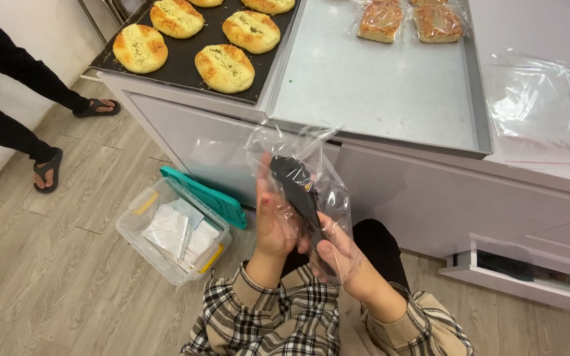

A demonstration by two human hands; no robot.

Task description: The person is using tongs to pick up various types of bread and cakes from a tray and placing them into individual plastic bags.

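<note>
Crinkly clear plastic bag (pixel 311 178), black tongs (pixel 298 191) inside; both hands (pixel 275 221) gripping bag.

Dark baking tray (pixel 186 62) of round buns (pixel 225 68), steel tray (pixel 377 92); clear storage box (pixel 169 234), teal lid (pixel 207 196) on floor

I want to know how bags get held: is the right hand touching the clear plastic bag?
Touching. The head view shows the right hand gripping the clear plastic bag.
</note>
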